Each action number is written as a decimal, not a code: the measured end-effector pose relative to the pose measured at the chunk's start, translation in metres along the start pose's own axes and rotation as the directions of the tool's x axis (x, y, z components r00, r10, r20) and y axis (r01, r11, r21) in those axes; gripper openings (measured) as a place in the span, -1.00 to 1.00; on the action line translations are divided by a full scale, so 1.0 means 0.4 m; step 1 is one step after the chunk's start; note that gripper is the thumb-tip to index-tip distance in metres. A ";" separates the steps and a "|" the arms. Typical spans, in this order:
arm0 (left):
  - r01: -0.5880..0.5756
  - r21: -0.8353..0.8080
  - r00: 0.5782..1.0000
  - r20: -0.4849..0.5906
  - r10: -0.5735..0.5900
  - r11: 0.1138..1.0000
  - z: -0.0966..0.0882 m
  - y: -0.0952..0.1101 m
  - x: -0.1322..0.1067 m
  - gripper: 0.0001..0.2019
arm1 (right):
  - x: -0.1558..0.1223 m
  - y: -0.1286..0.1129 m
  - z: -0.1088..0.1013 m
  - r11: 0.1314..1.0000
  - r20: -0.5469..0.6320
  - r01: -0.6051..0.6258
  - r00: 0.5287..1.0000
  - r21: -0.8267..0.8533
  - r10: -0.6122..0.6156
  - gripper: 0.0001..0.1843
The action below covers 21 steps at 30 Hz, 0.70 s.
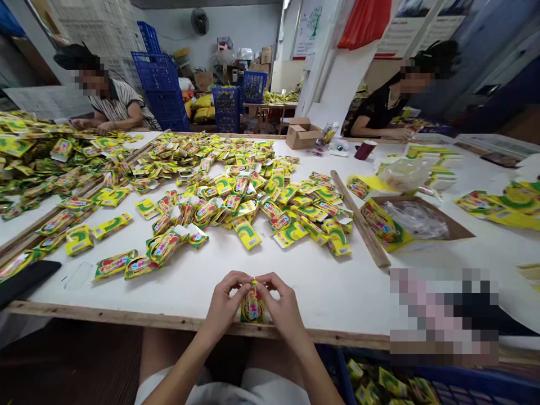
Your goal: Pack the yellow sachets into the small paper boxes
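At the near edge of the white, flat tabletop [202, 292], centred before us: one small yellow-and-green printed card box [253, 306], stood roughly upright between our hands. Left hand [229, 295] pinches its top on one side, thumb against fingers; right hand [278, 298] mirrors it, fingertips nearly meeting over the top.

Handling, our judgement: light, thin-walled, stiff along the folds but soft in the broad faces, so a hard squeeze likely dents it. Printed skin looks smooth, perhaps a little slippery. Best held by the narrow sides, leaving the top flap free.

Containers: to our right, an open yellow printed carton [382, 228] holds crumpled clear plastic film [415, 218]. Below the table edge, a blue plastic crate [472, 388] holds yellow-and-green packets [390, 383]. Farther back, an open brown cardboard box [302, 138], interior not readable; beside it a dark red cup [365, 149], contents hidden from us.
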<state>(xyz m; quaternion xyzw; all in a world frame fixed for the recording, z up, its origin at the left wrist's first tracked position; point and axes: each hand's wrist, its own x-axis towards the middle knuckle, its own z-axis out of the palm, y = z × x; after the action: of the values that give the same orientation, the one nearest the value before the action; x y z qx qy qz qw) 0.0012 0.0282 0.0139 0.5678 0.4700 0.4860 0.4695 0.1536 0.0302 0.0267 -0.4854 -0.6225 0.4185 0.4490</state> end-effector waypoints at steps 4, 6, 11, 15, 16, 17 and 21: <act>-0.064 0.052 0.998 0.018 0.063 0.997 -0.007 -0.001 -0.020 -0.83 | -0.015 -0.006 0.012 0.999 -0.007 0.009 1.000 0.038 -0.009 -0.80; -0.051 0.063 0.999 0.001 0.051 0.997 -0.009 -0.004 -0.027 -0.81 | -0.034 -0.025 -0.033 0.998 -0.057 0.037 0.998 -0.053 -0.040 -0.78; 0.096 0.021 0.993 -0.071 -0.094 0.995 -0.012 -0.015 -0.029 -0.73 | -0.146 -0.076 -0.347 0.800 -0.284 -0.096 0.954 -0.592 -0.095 -0.68; 0.049 0.127 0.999 -0.009 -0.048 0.991 0.001 -0.015 -0.021 -0.78 | -0.172 -0.090 -0.459 0.646 -0.241 -0.079 0.956 -0.759 -0.167 -0.62; 0.030 0.141 1.000 0.001 -0.030 0.990 0.003 -0.015 -0.020 -0.78 | -0.153 -0.086 -0.432 0.678 -0.238 -0.067 0.958 -0.732 -0.162 -0.64; 0.018 0.149 1.000 0.001 -0.019 0.989 0.004 -0.015 -0.021 -0.78 | -0.124 -0.078 -0.385 0.726 -0.234 -0.053 0.960 -0.686 -0.151 -0.66; 0.044 0.153 0.998 -0.058 -0.035 0.987 -0.004 -0.016 -0.027 -0.78 | 0.061 -0.022 -0.117 0.892 -0.163 0.048 0.977 -0.449 -0.134 -0.73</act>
<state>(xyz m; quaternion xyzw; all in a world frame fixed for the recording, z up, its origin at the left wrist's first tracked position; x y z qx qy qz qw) -0.0017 0.0182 0.0065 0.5794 0.5301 0.4543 0.4206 0.1936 0.0566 0.0504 -0.5824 -0.6779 0.1965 0.4034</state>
